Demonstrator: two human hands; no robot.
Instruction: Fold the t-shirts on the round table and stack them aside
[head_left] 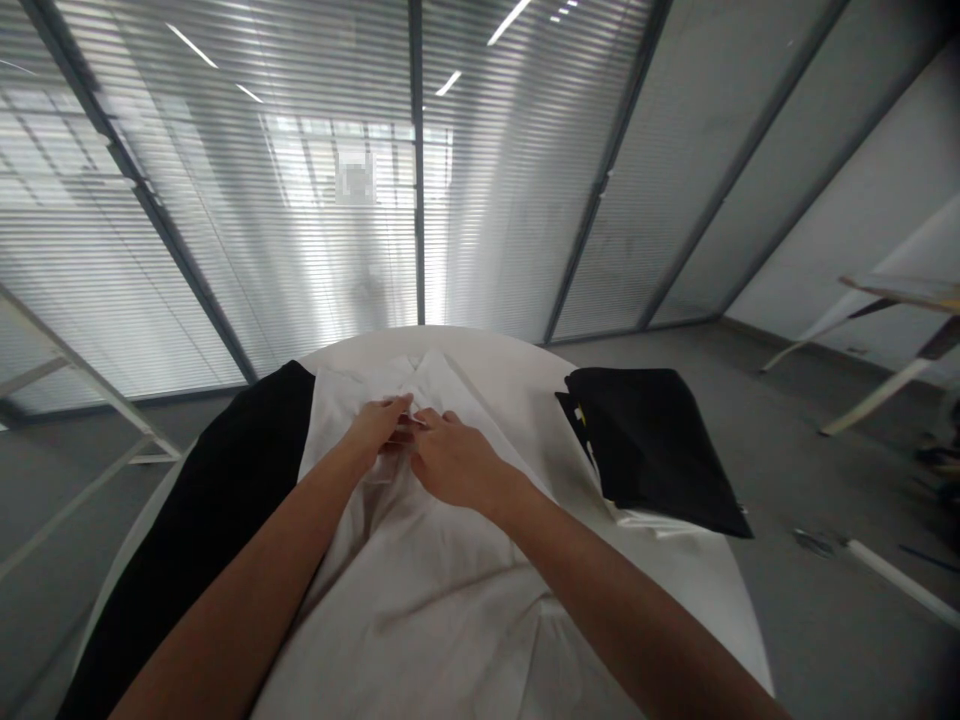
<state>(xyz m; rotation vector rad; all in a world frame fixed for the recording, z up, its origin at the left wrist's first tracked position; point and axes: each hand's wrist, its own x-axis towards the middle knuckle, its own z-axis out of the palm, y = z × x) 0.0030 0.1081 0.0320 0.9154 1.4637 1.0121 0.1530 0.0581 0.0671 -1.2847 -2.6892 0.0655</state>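
A white button-front shirt [427, 600] lies spread on a round white table [480, 345], with its collar at the far side. My left hand [371, 435] and my right hand [450, 462] meet near the middle of the shirt, just below the collar. The fingertips of both pinch the front opening, and the fingers partly hide what they hold. A black garment [225, 500] lies along the table's left side, touching the shirt. To the right sits a folded black cloth [645, 450], with a white edge showing beneath it.
Behind the table stands a glass wall with slatted blinds [300, 250]. A white-legged table [892, 340] stands at the right, and a white rod [900, 580] lies on the grey floor. A pale metal frame [67, 400] stands at the left.
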